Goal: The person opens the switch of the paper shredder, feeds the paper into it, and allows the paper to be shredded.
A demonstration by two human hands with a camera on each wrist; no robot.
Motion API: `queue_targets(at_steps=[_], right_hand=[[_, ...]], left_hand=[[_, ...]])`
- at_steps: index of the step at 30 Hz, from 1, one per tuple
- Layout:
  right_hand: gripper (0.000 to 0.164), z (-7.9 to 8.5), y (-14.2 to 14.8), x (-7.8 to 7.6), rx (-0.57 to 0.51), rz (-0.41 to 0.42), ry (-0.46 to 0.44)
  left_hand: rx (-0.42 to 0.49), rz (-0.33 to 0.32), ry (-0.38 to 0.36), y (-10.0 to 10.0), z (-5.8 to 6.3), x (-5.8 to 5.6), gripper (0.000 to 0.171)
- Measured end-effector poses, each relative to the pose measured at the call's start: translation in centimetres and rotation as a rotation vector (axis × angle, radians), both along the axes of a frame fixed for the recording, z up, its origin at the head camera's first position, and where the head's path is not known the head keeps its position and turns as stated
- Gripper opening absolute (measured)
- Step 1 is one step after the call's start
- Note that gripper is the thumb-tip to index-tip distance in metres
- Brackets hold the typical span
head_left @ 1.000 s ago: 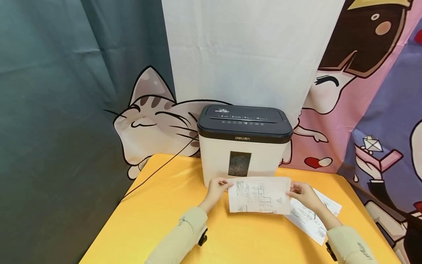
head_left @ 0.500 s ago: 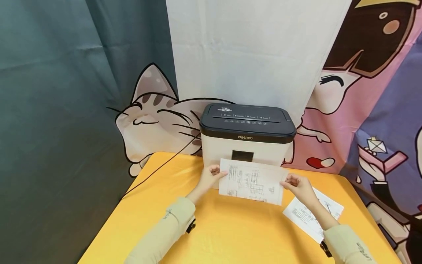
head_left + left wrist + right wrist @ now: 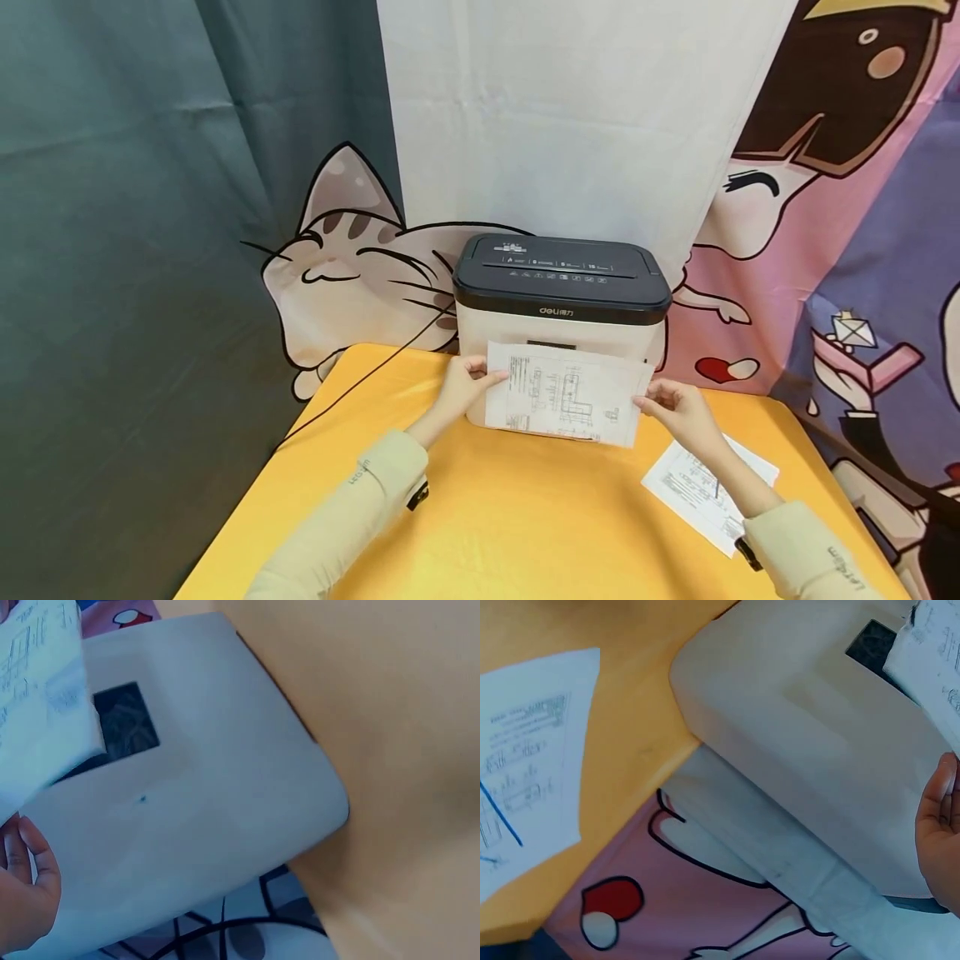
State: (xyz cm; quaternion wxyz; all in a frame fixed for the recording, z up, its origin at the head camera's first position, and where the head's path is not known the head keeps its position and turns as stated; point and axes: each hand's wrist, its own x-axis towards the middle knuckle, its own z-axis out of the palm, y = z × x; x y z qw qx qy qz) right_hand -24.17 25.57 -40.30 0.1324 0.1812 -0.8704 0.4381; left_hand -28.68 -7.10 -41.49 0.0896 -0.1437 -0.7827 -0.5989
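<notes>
A sheet of paper (image 3: 566, 396) printed with a technical drawing is held up in front of the paper shredder (image 3: 562, 287). My left hand (image 3: 463, 387) pinches its left edge between thumb and fingers. At the right edge my right hand (image 3: 675, 410) pinches it the same way. The shredder has a dark top with a narrow slot and a white body; the sheet covers most of its front. In the left wrist view the shredder's dark window (image 3: 127, 724) shows beside the sheet, and the left hand (image 3: 26, 889) is partly in frame.
Another printed paper (image 3: 708, 492) lies on the yellow table (image 3: 525, 533) under my right forearm. A black cord (image 3: 360, 382) runs from the shredder to the table's left edge. Cartoon-printed curtains (image 3: 600, 108) hang right behind the table.
Both hands have raised the sheet and carried it slightly left, toward the shredder's front. It now hides most of the window. The other paper stays on the table.
</notes>
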Motion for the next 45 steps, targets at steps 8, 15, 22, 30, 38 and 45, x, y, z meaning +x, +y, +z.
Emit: queue_targets(at_steps=[8, 15, 22, 30, 38, 45], right_hand=[[0.012, 2.5, -0.6, -0.1, 0.104, 0.002, 0.118], [0.018, 5.6, -1.2, -0.6, 0.282, 0.027, 0.286], [0.017, 9.0, -1.3, -1.2, 0.282, 0.084, 0.363], [0.009, 12.7, -1.1, -1.8, 0.267, 0.054, 0.382], [0.003, 15.9, -1.6, -2.7, 0.252, 0.027, 0.356], [0.009, 18.6, -2.1, -3.5, 0.151, -0.106, 0.305]], left_hand=[[-0.105, -0.026, 0.064, -1.7, 2.5, -0.3, 0.017], [-0.108, -0.096, 0.098, -2.9, 5.1, -0.9, 0.023], [-0.12, -0.116, 0.107, -3.4, 8.3, -1.0, 0.023], [-0.164, -0.088, 0.213, -3.1, 12.1, -1.8, 0.026], [-0.192, -0.081, 0.277, -3.6, 16.3, -2.8, 0.029], [-0.106, -0.082, 0.32, -2.8, 19.7, -4.1, 0.019]])
